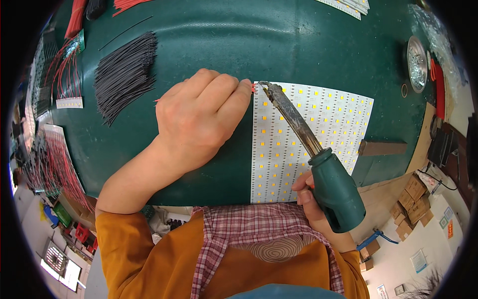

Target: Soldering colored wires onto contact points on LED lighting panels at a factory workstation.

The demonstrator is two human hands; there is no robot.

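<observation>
My left hand (201,117) is closed, knuckles up, in a pinch at the top left corner of a white LED panel (274,172). Short red wire (253,88) shows at its fingertips, and a bit of red pokes out at its far side. Beneath the green handle of a soldering iron (337,192), my right hand (309,199) grips it, partly hidden behind it. The iron slants up and left across the panel, its dark tip at or just over the same corner, close to my left fingertips. Rows of yellow LEDs cover the panel, which lies flat on the green mat.
A stack of black wires (124,74) lies on the green mat (214,40) at left. Beyond it are LED strips with red wires (62,149). More white panels (348,6) lie at the far edge. At right are a metal bowl (417,65) and a brown bar (382,147).
</observation>
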